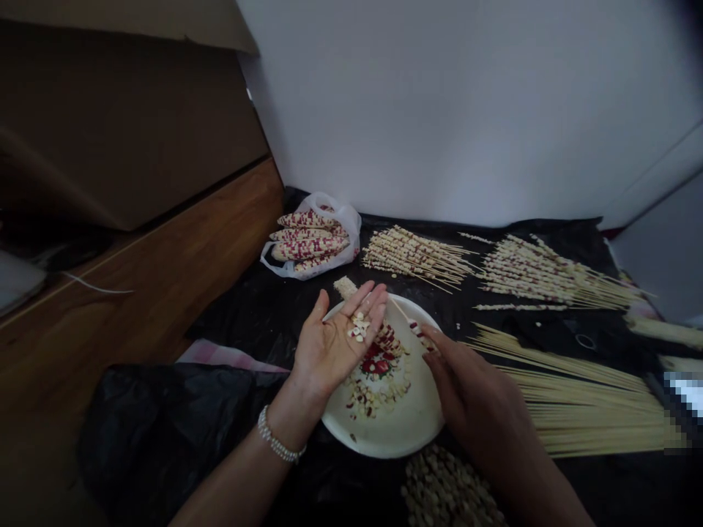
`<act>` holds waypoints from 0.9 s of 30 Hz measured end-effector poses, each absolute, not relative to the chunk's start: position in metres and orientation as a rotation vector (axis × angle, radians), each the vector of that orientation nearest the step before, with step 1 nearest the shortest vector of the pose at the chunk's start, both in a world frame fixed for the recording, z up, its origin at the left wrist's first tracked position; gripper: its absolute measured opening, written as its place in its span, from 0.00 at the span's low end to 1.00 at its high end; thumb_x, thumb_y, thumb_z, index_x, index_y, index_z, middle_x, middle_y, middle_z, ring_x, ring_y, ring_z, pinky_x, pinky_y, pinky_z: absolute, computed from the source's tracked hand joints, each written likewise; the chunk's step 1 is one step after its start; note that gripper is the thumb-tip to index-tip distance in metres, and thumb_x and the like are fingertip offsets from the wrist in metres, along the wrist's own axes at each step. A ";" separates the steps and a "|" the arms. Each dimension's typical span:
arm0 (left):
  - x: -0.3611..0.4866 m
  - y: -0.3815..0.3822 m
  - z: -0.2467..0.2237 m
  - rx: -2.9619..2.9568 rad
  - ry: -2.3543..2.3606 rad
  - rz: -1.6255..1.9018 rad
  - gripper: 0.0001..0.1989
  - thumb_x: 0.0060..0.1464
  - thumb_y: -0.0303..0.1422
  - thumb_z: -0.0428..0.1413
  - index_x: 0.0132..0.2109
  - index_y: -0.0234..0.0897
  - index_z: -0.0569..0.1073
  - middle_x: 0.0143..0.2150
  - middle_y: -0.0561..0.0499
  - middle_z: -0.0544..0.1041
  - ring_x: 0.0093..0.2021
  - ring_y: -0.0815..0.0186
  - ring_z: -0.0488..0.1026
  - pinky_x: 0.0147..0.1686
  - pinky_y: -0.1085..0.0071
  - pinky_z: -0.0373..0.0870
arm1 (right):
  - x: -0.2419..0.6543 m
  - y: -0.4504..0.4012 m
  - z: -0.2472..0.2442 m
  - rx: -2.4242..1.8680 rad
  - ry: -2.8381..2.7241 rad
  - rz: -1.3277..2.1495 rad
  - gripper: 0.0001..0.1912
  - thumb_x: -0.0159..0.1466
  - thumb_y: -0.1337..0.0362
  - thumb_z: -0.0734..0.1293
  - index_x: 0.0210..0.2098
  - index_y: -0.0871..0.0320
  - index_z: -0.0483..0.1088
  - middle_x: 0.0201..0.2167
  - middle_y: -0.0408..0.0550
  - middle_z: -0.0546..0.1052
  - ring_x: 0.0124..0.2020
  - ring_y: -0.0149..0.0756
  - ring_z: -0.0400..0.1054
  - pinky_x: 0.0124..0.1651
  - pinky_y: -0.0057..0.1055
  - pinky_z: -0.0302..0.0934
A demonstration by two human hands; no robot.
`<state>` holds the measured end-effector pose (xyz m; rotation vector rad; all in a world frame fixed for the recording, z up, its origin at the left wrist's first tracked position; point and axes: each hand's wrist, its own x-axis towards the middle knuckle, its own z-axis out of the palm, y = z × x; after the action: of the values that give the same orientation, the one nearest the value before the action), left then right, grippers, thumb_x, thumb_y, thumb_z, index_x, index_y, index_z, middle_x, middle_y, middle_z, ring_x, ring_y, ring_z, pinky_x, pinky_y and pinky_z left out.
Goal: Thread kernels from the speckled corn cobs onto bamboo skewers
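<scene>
My left hand (324, 353) is palm up over a white plate (406, 439), with its fingers stretched out. Several loose corn kernels (359, 327) rest on that palm. My right hand (480, 391) pinches a thin skewer (400, 309) threaded with a few red and white kernels, its bare tip pointing towards my left fingers. The plate, with a red flower pattern at its middle, holds a heap of loose kernels (378, 395) and a partly hidden corn cob (389, 340). A pale, stripped-looking cob end (346, 288) shows beyond my left fingers.
A white plastic bag (351, 219) of speckled corn cobs (310, 249) lies behind the plate. Kernel-threaded skewers form two piles (411, 252) (527, 274) at the back right. Bare skewers (582, 410) lie to the right on black sheeting (242, 315). A cardboard box (137, 124) stands left.
</scene>
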<state>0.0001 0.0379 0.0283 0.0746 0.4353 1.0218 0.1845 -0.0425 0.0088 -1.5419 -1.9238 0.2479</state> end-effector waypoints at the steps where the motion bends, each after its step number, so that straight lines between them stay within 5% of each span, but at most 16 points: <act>1: 0.000 0.038 0.029 0.067 0.434 1.026 0.30 0.64 0.43 0.43 0.64 0.26 0.60 0.56 0.36 0.73 0.60 0.60 0.68 0.53 0.67 0.69 | 0.184 -0.043 0.009 -1.537 -1.921 0.255 0.20 0.69 0.65 0.55 0.58 0.59 0.65 0.52 0.55 0.75 0.47 0.39 0.73 0.46 0.38 0.68; 11: -0.001 0.027 0.020 0.711 0.628 0.735 0.18 0.61 0.38 0.51 0.48 0.30 0.78 0.50 0.36 0.78 0.56 0.55 0.71 0.56 0.61 0.64 | 0.194 -0.035 0.001 -1.620 -1.916 0.186 0.19 0.69 0.62 0.56 0.56 0.57 0.67 0.46 0.53 0.78 0.40 0.39 0.75 0.38 0.34 0.68; 18: 0.000 0.021 0.014 1.296 0.761 0.571 0.18 0.62 0.39 0.49 0.51 0.37 0.77 0.52 0.40 0.78 0.52 0.56 0.73 0.52 0.63 0.64 | 0.191 -0.032 -0.005 -1.881 -1.957 -0.076 0.19 0.69 0.62 0.55 0.57 0.56 0.65 0.38 0.51 0.74 0.29 0.36 0.70 0.21 0.29 0.53; 27: -0.008 0.001 0.021 2.036 0.749 0.369 0.22 0.52 0.42 0.59 0.54 0.45 0.75 0.50 0.43 0.78 0.51 0.52 0.73 0.53 0.62 0.61 | 0.185 -0.033 -0.011 -2.006 -2.138 -0.309 0.21 0.66 0.71 0.58 0.58 0.59 0.61 0.36 0.49 0.71 0.26 0.33 0.68 0.21 0.29 0.51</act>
<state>-0.0082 0.0006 0.0206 2.0358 0.7487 0.3687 0.1854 -0.0326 -0.0113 -2.0059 -2.1380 -0.3091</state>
